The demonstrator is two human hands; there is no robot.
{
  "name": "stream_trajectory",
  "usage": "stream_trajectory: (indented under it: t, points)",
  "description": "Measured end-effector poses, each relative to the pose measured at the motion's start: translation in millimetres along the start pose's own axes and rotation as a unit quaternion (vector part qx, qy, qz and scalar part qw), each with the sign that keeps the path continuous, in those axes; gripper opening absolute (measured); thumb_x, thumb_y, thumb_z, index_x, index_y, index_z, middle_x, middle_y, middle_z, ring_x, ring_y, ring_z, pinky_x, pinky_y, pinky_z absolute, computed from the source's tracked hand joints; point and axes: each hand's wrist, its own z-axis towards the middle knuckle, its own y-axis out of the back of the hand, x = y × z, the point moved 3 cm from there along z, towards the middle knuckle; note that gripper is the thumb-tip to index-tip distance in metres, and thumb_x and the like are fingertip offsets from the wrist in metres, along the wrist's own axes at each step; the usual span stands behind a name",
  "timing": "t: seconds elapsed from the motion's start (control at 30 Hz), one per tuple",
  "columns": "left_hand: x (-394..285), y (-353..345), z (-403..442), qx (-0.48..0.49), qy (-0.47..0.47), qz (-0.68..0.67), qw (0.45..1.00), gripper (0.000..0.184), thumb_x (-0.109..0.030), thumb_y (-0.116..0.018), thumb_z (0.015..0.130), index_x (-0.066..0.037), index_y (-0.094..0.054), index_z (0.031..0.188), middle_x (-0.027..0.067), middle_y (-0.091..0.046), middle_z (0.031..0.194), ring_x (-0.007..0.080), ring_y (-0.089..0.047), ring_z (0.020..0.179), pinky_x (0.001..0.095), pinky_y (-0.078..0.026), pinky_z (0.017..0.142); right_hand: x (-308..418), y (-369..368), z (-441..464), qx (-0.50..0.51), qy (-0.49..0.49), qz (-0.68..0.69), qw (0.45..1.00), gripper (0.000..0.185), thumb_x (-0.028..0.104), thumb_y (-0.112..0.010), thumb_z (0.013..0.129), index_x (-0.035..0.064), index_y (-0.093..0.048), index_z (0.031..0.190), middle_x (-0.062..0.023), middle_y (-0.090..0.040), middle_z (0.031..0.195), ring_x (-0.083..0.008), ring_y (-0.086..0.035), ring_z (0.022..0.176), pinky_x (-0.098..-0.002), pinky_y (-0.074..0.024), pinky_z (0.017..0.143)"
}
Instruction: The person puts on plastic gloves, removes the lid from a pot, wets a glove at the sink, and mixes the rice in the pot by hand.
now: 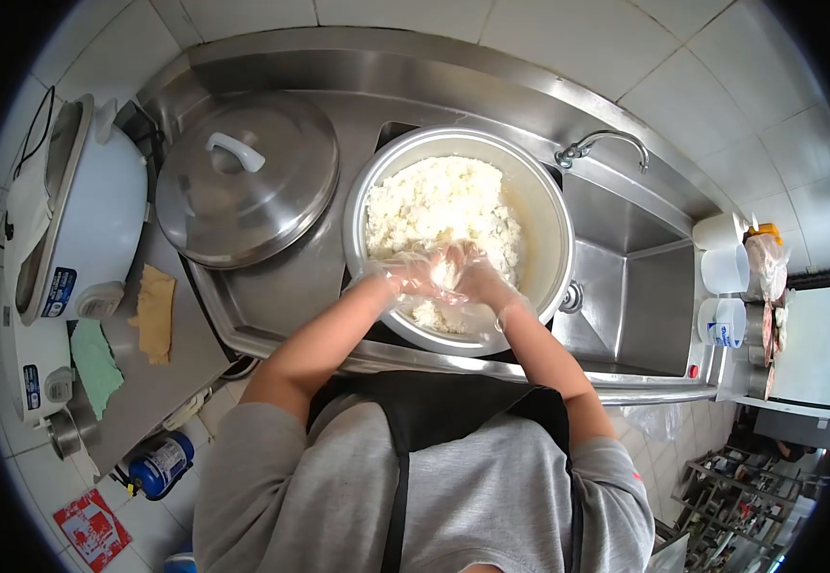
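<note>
White, clumpy rice (443, 196) lies heaped toward the left — inside a round metal pot (546, 205). The pot stands upright, open-topped.

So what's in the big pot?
White rice-like grains, with the left hand and right hand at the near side. Anything beneath them, including the pot's floor, is covered.

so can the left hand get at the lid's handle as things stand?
Probably yes: the white handle faces up on the lid, nothing over it. The gloved left hand would first have to clear the pot.
</note>
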Motion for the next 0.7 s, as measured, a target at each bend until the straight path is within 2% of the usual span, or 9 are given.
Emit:
stream_trajectory:
  t: [0.03,0.13,0.17,0.27,0.37,0.47,0.57,0.67,0.7]
  points:
    - [-15.9,16.2,-7.4,0.025,0.018,0.019,0.999,0.1,-0.07,-0.051,0.07,-0.007,-0.016,0.139,0.0277,-0.027,0.136,0.0372,-0.021,0.13,0.0411,-0.018,0.107,-0.9,7.7,3.5,0.014,0.002,-0.016,1.0,0.103,0.06,-0.064,0.06,0.0011,-0.025,0.135,-0.0322,-0.034,0.127,-0.0391,-0.032,0.123,-0.0412,-0.0318,0.099]
    - [-18.7,12.3,2.6,-0.075,0.085,-0.073,0.991,0.098,-0.066,-0.053,0.072,-0.003,-0.017,0.139,0.0275,-0.03,0.135,0.0376,-0.023,0.129,0.04,-0.018,0.107,-5.4,12.6,13.0,0.025,-0.077,0.04,0.996,0.093,0.058,-0.063,0.063,0.0053,-0.031,0.132,-0.0257,-0.038,0.126,-0.0379,-0.035,0.121,-0.0409,-0.0329,0.098]
    - [6.5,-17.5,30.9,-0.152,0.003,-0.158,0.976,0.097,-0.067,-0.051,0.07,-0.004,-0.021,0.138,0.0205,-0.036,0.134,0.0357,-0.03,0.127,0.0402,-0.02,0.106,-8.0,10.9,17.1,-0.016,-0.016,0.078,0.997,0.08,0.057,-0.061,0.064,0.0093,-0.04,0.124,-0.0166,-0.043,0.123,-0.0402,-0.039,0.115,-0.0403,-0.0363,0.093]
    - [19.9,-27.5,59.7,-0.155,0.016,-0.14,0.978,0.095,-0.068,-0.049,0.07,-0.005,-0.026,0.137,0.0201,-0.037,0.134,0.0346,-0.03,0.127,0.0399,-0.021,0.106,-29.4,-32.7,38.3,-0.162,-0.024,0.013,0.986,0.061,0.05,-0.062,0.068,0.0114,-0.045,0.112,-0.01,-0.049,0.116,-0.0364,-0.044,0.11,-0.0372,-0.0391,0.087]
    - [16.1,-14.4,47.5,-0.155,0.011,-0.141,0.978,0.092,-0.066,-0.054,0.07,-0.007,-0.028,0.136,0.0232,-0.038,0.132,0.0345,-0.031,0.126,0.0399,-0.021,0.106,-14.8,1.2,15.7,-0.11,-0.098,0.253,0.956,0.055,0.04,-0.064,0.07,0.0111,-0.045,0.112,-0.011,-0.055,0.106,-0.033,-0.051,0.101,-0.035,-0.0413,0.084]
    - [19.6,-13.2,44.2,-0.161,0.022,-0.161,0.973,0.09,-0.052,-0.067,0.069,-0.012,-0.026,0.138,0.0224,-0.035,0.133,0.0334,-0.033,0.125,0.0386,-0.026,0.104,-35.3,-35.7,32.1,-0.094,-0.062,0.361,0.926,0.063,0.029,-0.067,0.069,0.0076,-0.041,0.123,-0.0144,-0.059,0.099,-0.0284,-0.056,0.095,-0.0337,-0.0428,0.082]
    - [28.9,-19.0,46.7,-0.179,0.044,-0.319,0.93,0.079,-0.044,-0.07,0.069,-0.011,-0.036,0.132,0.0221,-0.044,0.125,0.0336,-0.038,0.12,0.037,-0.032,0.101,-39.0,-52.7,41.0,-0.145,-0.039,0.391,0.908,0.073,0.025,-0.068,0.067,0.0015,-0.035,0.129,-0.0184,-0.061,0.095,-0.0273,-0.06,0.087,-0.0337,-0.0448,0.079]
    - [46.4,-33.7,57.6,-0.255,0.022,-0.319,0.913,0.061,-0.038,-0.069,0.072,-0.012,-0.046,0.122,0.0197,-0.049,0.119,0.0315,-0.047,0.11,0.0352,-0.038,0.094,-23.6,-34.5,23.5,-0.114,-0.073,0.395,0.909,0.068,0.015,-0.068,0.07,-0.004,-0.036,0.126,-0.012,-0.062,0.097,-0.0148,-0.058,0.082,-0.0272,-0.0454,0.072]
    - [47.9,-34.4,57.3,-0.27,0.025,-0.302,0.914,0.055,-0.038,-0.069,0.073,-0.012,-0.048,0.117,0.0187,-0.051,0.116,0.0305,-0.049,0.106,0.0355,-0.039,0.092,-15.8,-23.4,17.2,-0.094,-0.083,0.393,0.911,0.069,0.015,-0.068,0.069,-0.0056,-0.036,0.126,-0.012,-0.063,0.092,-0.0149,-0.059,0.078,-0.0276,-0.046,0.07]
